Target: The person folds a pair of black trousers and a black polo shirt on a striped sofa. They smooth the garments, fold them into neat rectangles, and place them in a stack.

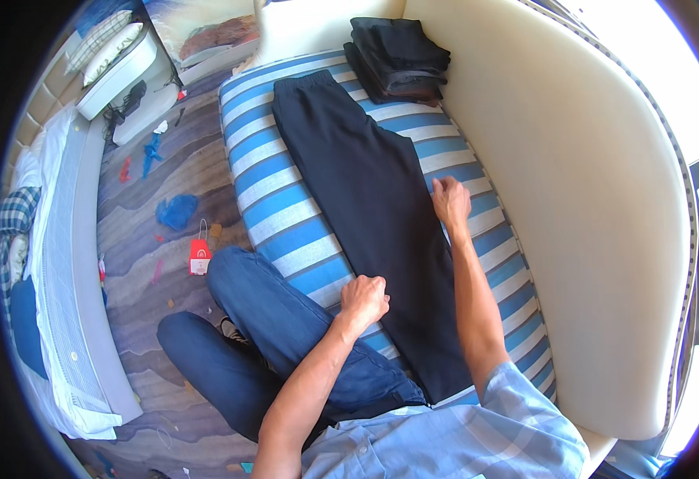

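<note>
A pair of black trousers [366,191] with an elastic waistband lies lengthwise on a blue, white and grey striped seat cushion [289,209]. Its legs lie one over the other, and the waistband is at the far end. My left hand [364,299] is curled at the trousers' left edge, partway down the legs. Farther up, my right hand [452,200] is beside the right edge with its fingers bent. Whether either hand pinches cloth is hidden. The hems lie close to my body.
A stack of folded dark garments [394,60] sits at the cushion's far end, against the cream sofa backrest [571,209]. On the patterned floor lie a blue plastic bag [177,211], a red tag [200,257] and scraps. A bed [68,269] stands left.
</note>
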A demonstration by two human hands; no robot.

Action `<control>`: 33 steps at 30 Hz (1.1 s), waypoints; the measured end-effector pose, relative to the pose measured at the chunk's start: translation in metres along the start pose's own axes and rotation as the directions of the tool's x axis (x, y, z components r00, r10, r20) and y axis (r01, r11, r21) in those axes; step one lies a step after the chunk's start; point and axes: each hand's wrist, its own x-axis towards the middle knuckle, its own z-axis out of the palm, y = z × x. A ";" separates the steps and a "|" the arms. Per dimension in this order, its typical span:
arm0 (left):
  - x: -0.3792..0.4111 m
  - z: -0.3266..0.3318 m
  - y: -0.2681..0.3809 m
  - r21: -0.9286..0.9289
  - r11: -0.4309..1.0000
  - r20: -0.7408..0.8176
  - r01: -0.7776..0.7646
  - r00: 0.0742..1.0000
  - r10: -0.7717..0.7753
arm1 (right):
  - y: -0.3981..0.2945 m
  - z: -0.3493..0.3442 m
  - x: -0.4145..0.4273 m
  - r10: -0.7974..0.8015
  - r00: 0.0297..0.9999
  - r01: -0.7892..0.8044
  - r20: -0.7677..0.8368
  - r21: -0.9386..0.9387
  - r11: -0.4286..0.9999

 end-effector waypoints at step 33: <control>0.010 -0.001 0.001 -0.081 0.995 0.033 0.055 0.998 -0.053 | -0.053 0.083 0.029 -0.385 0.922 0.371 0.047 -0.390 0.843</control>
